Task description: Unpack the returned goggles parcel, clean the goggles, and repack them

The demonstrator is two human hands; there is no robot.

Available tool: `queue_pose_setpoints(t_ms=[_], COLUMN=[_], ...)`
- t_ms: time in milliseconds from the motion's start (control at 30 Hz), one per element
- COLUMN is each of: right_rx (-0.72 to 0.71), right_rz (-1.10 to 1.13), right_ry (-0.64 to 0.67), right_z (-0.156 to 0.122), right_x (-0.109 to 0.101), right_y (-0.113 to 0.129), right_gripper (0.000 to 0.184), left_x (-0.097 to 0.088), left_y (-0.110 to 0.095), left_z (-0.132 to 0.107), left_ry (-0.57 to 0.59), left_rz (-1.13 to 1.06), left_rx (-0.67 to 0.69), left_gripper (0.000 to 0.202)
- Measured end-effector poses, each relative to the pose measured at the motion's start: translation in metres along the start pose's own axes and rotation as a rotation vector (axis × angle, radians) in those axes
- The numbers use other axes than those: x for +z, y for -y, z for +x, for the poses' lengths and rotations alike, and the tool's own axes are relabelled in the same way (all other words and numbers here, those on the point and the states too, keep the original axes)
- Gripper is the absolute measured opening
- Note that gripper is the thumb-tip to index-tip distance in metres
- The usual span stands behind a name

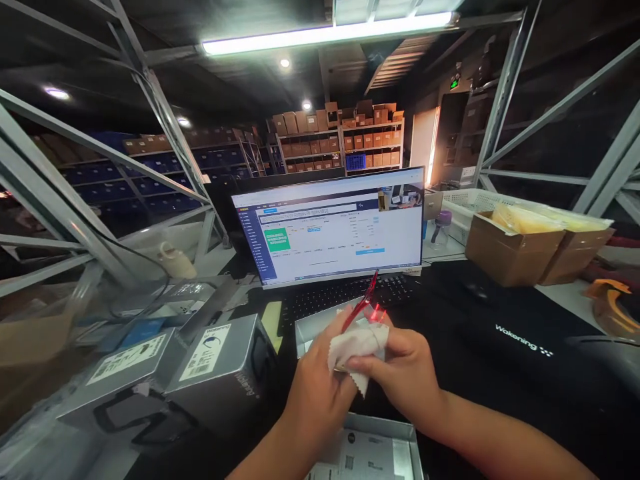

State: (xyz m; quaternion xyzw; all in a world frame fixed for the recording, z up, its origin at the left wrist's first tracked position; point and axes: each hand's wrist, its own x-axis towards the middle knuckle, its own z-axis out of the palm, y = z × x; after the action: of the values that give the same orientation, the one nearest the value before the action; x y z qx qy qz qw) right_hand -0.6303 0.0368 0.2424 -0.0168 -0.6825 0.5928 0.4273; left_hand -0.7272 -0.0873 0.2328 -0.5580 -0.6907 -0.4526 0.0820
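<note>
Just in front of the monitor, my two hands are close together around a white cleaning cloth point(357, 350) with zigzag edges. My left hand point(316, 377) is closed around the cloth and a pair of red glasses point(369, 297); a slim shiny red part sticks up above the fingers, while the rest is covered. My right hand point(413, 367) pinches the cloth from the other side, thumb on top. Below the hands lies an open grey box point(413, 443) with printed paper inside. Behind them stands another open grey box part point(307, 323), partly hidden.
A monitor point(330, 233) and keyboard point(310, 301) stand ahead. At left are grey labelled boxes point(220, 363) and clear plastic wrapping point(45, 433). Cardboard boxes point(515, 250), a white basket point(460, 200) and an orange tape dispenser point(610, 303) sit at right, beyond a black mat point(475, 373).
</note>
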Motion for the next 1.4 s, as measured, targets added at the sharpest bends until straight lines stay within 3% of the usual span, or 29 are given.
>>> queue_pose_setpoints(t_ms=[133,300,367,500,567,700,833,933,1000,1100,1167,1300,1400], right_rx=[0.169,0.324,0.285,0.073,0.052,0.238,0.396,0.340,0.243,0.059,0.014,0.234,0.378], right_rz=[0.180,0.337,0.320,0.107,0.068,0.223,0.456,0.475,0.356,0.111,0.050,0.260,0.512], right_ry=[-0.041,-0.133,-0.155,-0.092,-0.064,-0.030,-0.089,-0.176,-0.215,-0.155,-0.084,-0.031,-0.070], right_z=[0.014,0.025,0.018,-0.002,-0.005,0.009,0.026,0.023,0.014,-0.001,-0.003,0.011,0.022], right_x=[-0.007,-0.008,-0.002,0.011,0.011,-0.003,-0.015,-0.009,0.000,0.010,0.010,-0.006,-0.019], right_y=[0.009,0.013,0.010,0.000,-0.003,0.006,0.017,0.011,0.003,-0.008,-0.010,0.004,0.015], right_gripper=[0.018,0.028,0.023,0.006,0.006,0.017,0.027,0.025,0.020,0.010,0.008,0.014,0.024], left_x=[0.001,0.004,0.003,0.000,-0.002,-0.001,0.003,0.006,0.006,0.004,0.002,-0.001,-0.001], left_y=[-0.001,-0.001,0.000,0.004,0.005,0.002,-0.001,0.001,0.005,0.009,0.009,0.004,-0.001], left_z=[0.000,0.000,-0.001,-0.003,-0.002,0.001,0.004,0.002,0.000,-0.002,-0.002,0.000,0.000], left_ry=[-0.015,-0.052,-0.042,-0.050,-0.044,0.013,-0.026,-0.056,-0.063,-0.050,-0.021,0.047,0.055], left_rz=[0.057,0.100,0.096,0.044,0.034,0.043,0.090,0.114,0.104,0.028,-0.017,-0.010,0.068], left_rx=[0.022,0.016,-0.024,-0.057,-0.042,-0.017,0.064,0.046,-0.015,-0.084,-0.092,-0.025,0.040], left_gripper=[0.051,0.056,0.057,0.062,0.063,0.057,0.054,0.053,0.050,0.055,0.059,0.052,0.059])
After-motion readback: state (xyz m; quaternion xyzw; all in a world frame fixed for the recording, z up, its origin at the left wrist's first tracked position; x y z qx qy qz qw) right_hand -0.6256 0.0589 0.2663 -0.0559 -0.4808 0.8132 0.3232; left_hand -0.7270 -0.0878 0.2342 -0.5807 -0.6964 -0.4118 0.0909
